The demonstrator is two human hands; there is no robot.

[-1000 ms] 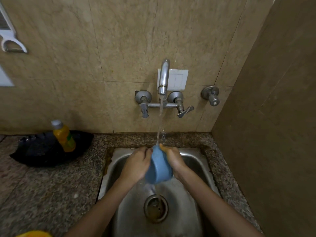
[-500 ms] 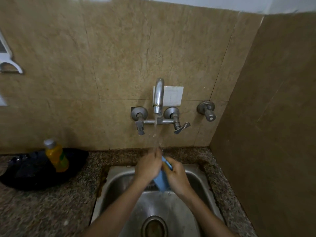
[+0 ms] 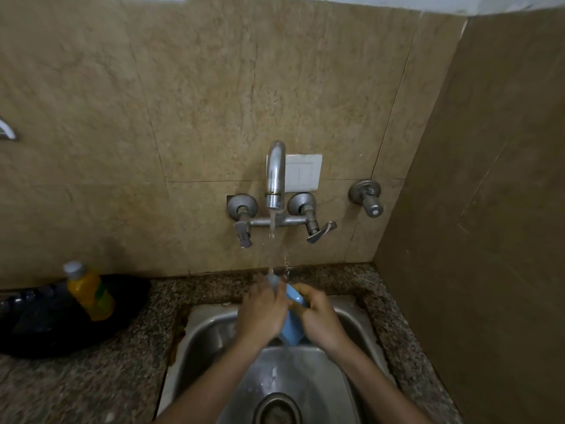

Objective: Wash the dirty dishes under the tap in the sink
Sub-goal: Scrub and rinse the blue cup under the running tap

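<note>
A small blue cup [image 3: 292, 327] is clasped between both hands over the steel sink [image 3: 208, 328]. My left hand [image 3: 263, 310] wraps its left side and my right hand [image 3: 318, 316] its right side, so only a strip of blue shows between them. Water runs from the wall tap [image 3: 275, 175] in a thin stream and lands on the cup's top edge by my left fingers. The sink's drain [image 3: 276, 408] lies below, near the bottom edge of the view.
A yellow bottle with a grey cap [image 3: 88, 290] stands on a black pan [image 3: 55, 319] on the speckled granite counter [image 3: 91, 387] to the left. A brown tiled side wall [image 3: 477, 240] closes in the right. A separate valve [image 3: 367, 197] sits right of the tap.
The view has tilted upward, so hands and sink sit lower in frame. The cup has turned from side-on to edge-on between my hands, still under the stream.
</note>
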